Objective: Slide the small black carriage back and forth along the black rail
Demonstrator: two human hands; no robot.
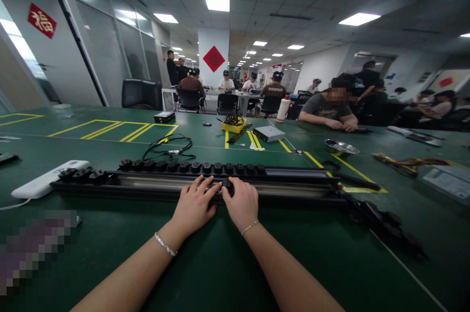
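**Black Socket (pixel 228 185): Position Relative to Hands**

Far left, on the green bench (pixel 110 238): white power strip (pixel 47 180), just beside three dark sockets (pixel 82 174) at the left end of the long black rail (pixel 147 193). Next: left hand (pixel 196 202), palm down, fingers spread, nothing in grasp, fingertips at the rail, forefinger beside the black socket. Immediately right of that forefinger: black socket, at the rail's channel. Then: right hand (pixel 241 202), thumb and forefinger closed about the black socket. Farther right: dark tangle (pixel 389 221), make-up unclear.
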